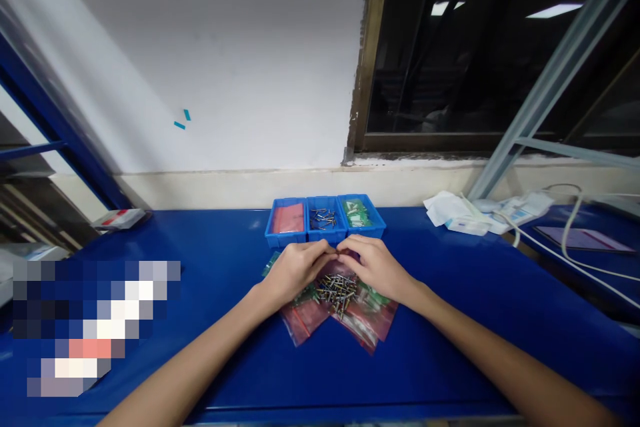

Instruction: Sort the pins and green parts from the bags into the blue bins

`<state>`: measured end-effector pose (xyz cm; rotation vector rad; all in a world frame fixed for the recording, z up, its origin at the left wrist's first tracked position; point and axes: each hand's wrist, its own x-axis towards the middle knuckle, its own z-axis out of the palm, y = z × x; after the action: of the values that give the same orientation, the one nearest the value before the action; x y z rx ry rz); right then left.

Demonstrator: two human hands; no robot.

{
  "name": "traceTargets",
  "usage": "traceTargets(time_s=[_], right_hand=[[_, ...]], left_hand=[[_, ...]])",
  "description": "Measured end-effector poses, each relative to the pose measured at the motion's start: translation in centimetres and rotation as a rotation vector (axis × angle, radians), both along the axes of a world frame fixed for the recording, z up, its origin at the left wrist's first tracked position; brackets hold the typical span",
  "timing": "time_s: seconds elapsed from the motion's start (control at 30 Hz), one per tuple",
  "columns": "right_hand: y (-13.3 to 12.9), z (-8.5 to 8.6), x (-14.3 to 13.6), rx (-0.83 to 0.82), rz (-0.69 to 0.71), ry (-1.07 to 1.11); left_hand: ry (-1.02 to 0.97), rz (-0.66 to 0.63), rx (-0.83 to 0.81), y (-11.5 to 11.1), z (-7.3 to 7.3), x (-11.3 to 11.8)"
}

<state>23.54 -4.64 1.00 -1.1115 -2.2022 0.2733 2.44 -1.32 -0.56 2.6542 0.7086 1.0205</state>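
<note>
Both hands meet just in front of the blue bins, above a pile of pink plastic bags (303, 321). The fingers of my left hand (296, 268) are pinched together at the bags' upper edge. My right hand (376, 265) is pinched too, its fingertips touching those of the left. A reddish bit of plastic shows at the fingertips, possibly a bag's edge. Loose screws (338, 292) lie heaped on the bags between my wrists. Green pieces (373, 297) show beside the screws, partly hidden by my hands.
Three blue bins stand behind my hands: one with pink bags (289, 219), one with screws (323, 219), one with green pieces (357, 213). White packets (463, 215) and cables lie at the right. A white box (120, 219) sits back left; a blurred-out patch covers the left front.
</note>
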Motion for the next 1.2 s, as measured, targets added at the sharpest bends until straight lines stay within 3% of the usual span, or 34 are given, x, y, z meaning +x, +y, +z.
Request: traceTargets(time_s=[0.17,0.33,0.5,0.63,0.83,1.0,1.2], right_hand=[[0.0,0.4,0.6,0.099,0.045,-0.112],[2.9,1.5,1.2,0.277,-0.146,-0.233],[5.6,1.5,1.2,0.318,-0.194,-0.299],[3.7,0.7,1.8,0.298,-0.162,-0.226],[1.4,0.3,2.6,0.034,0.016,-0.182],[1.3,0.0,2.3,-0.001,0.071,-0.241],[0.6,-1.0,1.3,0.024,0.063,-0.257]], left_hand=[[-0.002,0.048,0.007,0.2,0.4,-0.1],[-0.024,0.228,0.083,1.1,0.7,-0.7],[0.083,0.239,0.154,1.7,0.7,-1.5],[0.164,0.219,0.131,1.7,0.9,-1.6],[0.257,0.086,0.137,1.4,0.5,-1.0],[0.333,0.052,0.130,1.3,0.4,-0.7],[0.398,0.008,0.069,1.5,1.2,-1.0]])
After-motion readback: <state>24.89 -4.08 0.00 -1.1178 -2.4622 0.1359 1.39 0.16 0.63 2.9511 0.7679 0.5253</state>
